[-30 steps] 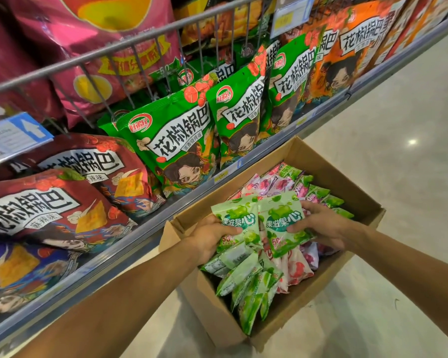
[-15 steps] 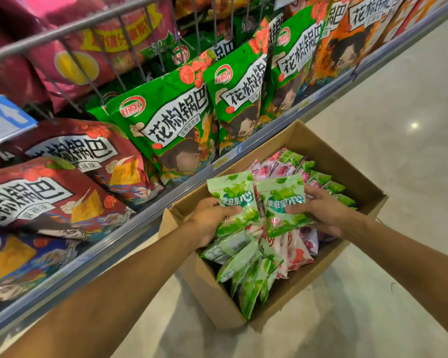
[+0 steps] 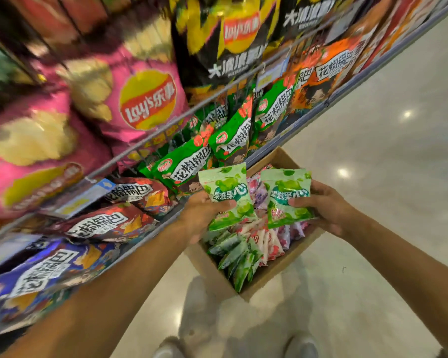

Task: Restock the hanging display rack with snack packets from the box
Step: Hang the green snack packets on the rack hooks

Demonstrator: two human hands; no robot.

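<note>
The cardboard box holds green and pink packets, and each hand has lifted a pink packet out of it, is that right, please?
Not quite: the head view shows the left hand and the right hand each holding a green packet, not a pink one. The cardboard box does hold green and pink packets.

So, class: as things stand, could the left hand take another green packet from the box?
Probably not: the left hand already grips a green packet. The box itself lies open below, unobstructed.
</note>
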